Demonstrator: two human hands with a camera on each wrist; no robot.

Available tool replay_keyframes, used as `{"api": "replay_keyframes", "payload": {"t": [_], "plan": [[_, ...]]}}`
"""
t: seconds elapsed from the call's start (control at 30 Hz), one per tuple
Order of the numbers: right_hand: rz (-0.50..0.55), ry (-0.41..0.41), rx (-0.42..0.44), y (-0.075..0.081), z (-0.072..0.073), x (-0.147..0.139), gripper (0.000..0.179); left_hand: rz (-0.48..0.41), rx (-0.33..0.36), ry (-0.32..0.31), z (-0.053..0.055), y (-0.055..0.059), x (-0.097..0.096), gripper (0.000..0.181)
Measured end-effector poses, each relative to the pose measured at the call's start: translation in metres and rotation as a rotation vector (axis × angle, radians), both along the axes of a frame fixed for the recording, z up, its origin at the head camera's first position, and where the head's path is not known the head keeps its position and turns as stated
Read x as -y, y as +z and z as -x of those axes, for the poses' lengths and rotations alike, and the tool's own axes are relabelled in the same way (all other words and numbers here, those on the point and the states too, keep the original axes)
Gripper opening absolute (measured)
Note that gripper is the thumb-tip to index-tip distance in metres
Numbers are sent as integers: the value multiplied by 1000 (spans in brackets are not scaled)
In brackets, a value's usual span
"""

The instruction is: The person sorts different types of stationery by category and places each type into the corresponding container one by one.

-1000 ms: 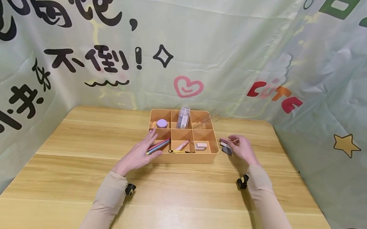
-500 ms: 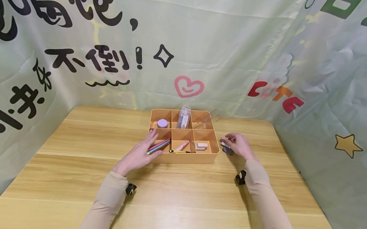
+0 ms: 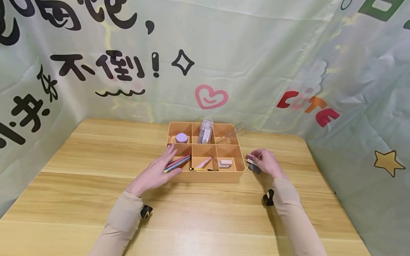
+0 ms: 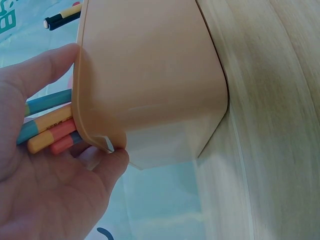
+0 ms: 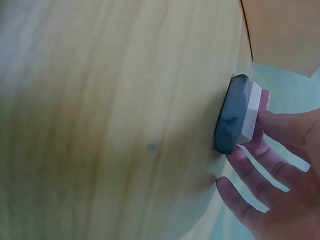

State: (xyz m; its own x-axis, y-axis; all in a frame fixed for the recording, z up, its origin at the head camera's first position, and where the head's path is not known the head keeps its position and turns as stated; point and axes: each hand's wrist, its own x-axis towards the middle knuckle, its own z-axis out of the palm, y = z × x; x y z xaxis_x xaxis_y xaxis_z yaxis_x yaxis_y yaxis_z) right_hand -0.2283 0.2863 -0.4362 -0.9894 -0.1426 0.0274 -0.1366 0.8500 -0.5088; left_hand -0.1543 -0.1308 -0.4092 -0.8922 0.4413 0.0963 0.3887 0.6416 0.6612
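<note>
An orange six-compartment organizer box [image 3: 206, 176] sits near the back of the table. My left hand [image 3: 152, 171] lies at its front left corner, fingers extended along the left rim and thumb at the front rim. Several colored pens [image 4: 52, 132] stick out of the compartment between thumb and fingers. Right of the box, my right hand [image 3: 269, 164] pinches a reddish-pink block [image 5: 265, 102] between thumb and fingers. That block tops a small stack, over a white block [image 5: 252, 112] and a dark grey rounded piece [image 5: 232, 115] lying on the table.
Inside the box are a purple round lid [image 3: 181, 137], a clear purple-tinted case [image 3: 205, 131], a pink pen [image 3: 203, 163], a yellow-black pen [image 3: 203, 169] and white erasers [image 3: 225, 162]. Clear thin strips [image 3: 231, 133] lean over the back right rim. A printed cloth [image 3: 248, 61] hangs behind the table.
My right hand has shifted slightly left and back over the stack, then stayed there. The left hand and the box have not moved.
</note>
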Motion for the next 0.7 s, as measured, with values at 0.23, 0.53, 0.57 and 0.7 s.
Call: {"api": "replay_keyframes", "payload": {"t": [0.23,0.53,0.57,0.7], "plan": [[-3,-9,-17,-1,1,1,25,1,0,2,0,1,1,79],[6,-34,-36,-2,1,3,23,3,9,5,0,1,0,78],[7,-35,-41,-2,1,3,23,4,9,5,0,1,0,79],[16,-36,-63,-3,-1,1,22,3,5,5,-1,1,1,78]]}}
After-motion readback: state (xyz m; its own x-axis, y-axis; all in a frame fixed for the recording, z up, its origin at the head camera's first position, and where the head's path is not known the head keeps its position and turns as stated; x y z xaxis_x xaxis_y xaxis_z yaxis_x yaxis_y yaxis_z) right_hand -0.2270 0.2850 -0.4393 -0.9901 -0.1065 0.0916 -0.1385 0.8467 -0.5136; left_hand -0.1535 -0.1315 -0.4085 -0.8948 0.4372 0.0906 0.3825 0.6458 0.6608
